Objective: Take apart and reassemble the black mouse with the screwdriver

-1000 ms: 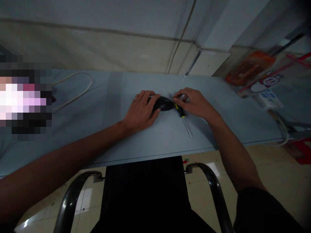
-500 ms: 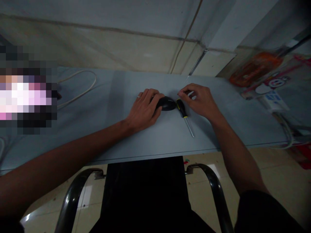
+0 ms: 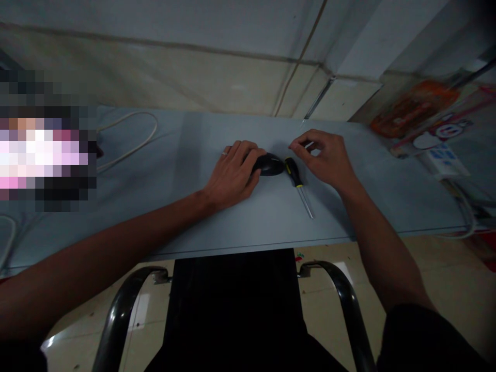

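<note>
A dark rounded object that looks like a computer mouse (image 3: 272,165) rests on the grey-blue table. My left hand (image 3: 235,173) is wrapped round its left end, hiding that part. Just right of the object lies a screwdriver (image 3: 293,172) with a black and yellow handle, its metal shaft pointing toward the table's front edge. My right hand (image 3: 323,154) is above and to the right of the screwdriver, with thumb and fingertips pinched together. Whatever those fingertips may hold is too small to make out.
A white cable (image 3: 149,135) loops across the table's left part, beside a pixelated area. At the right are an orange package (image 3: 414,108), a white socket block (image 3: 447,160) and cables. The wall (image 3: 174,77) borders the back; chair armrests flank my legs.
The whole view has shifted slightly, moving most things a little to the right in the picture. My right hand has lifted slightly away from the screwdriver's handle; my left hand keeps its hold.
</note>
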`<move>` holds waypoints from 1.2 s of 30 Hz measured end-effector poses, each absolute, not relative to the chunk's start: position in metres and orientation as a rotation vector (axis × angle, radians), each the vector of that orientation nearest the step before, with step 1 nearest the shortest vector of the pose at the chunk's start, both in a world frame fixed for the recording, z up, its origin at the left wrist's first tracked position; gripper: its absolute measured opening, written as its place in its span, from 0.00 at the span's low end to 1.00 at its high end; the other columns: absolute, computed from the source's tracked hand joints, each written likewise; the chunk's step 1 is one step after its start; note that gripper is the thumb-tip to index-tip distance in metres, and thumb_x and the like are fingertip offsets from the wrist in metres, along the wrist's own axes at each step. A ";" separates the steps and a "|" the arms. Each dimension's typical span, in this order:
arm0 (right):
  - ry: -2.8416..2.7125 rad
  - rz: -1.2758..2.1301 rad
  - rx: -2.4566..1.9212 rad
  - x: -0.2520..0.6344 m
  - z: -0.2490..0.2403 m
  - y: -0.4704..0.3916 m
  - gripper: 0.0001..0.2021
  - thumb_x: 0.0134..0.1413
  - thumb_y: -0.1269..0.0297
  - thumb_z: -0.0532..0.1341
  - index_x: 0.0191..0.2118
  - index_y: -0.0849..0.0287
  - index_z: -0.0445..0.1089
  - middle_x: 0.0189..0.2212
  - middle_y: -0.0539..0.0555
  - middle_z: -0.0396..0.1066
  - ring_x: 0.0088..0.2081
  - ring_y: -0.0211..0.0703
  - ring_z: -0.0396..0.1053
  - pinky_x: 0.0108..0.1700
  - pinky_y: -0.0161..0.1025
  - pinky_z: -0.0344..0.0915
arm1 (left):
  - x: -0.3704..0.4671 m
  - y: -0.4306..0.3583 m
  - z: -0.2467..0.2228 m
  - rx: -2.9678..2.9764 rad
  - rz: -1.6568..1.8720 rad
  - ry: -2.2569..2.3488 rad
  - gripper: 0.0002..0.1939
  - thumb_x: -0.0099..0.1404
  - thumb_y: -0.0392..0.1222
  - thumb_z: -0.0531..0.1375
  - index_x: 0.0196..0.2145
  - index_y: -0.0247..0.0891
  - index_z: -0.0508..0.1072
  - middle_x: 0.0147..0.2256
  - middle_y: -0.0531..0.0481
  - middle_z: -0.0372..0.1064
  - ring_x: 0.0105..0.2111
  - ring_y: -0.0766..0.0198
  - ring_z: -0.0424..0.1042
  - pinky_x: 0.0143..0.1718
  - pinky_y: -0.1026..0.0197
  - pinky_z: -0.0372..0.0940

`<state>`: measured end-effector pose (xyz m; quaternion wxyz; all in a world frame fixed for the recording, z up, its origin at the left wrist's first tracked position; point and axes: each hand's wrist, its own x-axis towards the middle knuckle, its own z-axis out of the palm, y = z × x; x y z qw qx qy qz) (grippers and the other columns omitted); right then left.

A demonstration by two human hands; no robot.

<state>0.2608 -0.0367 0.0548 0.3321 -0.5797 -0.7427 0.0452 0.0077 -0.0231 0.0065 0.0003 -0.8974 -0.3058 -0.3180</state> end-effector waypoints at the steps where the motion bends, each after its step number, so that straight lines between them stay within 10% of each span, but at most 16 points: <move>1: -1.941 0.122 -1.513 0.261 0.055 -0.036 0.08 0.61 0.59 0.63 0.33 0.55 0.77 0.35 0.56 0.80 0.34 0.47 0.76 0.39 0.48 0.75 | 0.008 -0.023 0.006 -2.823 -0.997 -0.964 0.18 0.73 0.41 0.54 0.59 0.37 0.64 0.56 0.37 0.68 0.56 0.47 0.68 0.57 0.44 0.66; 36: -1.982 0.116 -1.488 0.258 0.056 -0.039 0.08 0.62 0.60 0.63 0.33 0.55 0.77 0.34 0.56 0.79 0.33 0.46 0.75 0.40 0.48 0.74 | 0.007 -0.024 0.007 -2.821 -1.007 -0.942 0.18 0.72 0.39 0.55 0.58 0.38 0.65 0.55 0.37 0.68 0.55 0.46 0.69 0.56 0.44 0.67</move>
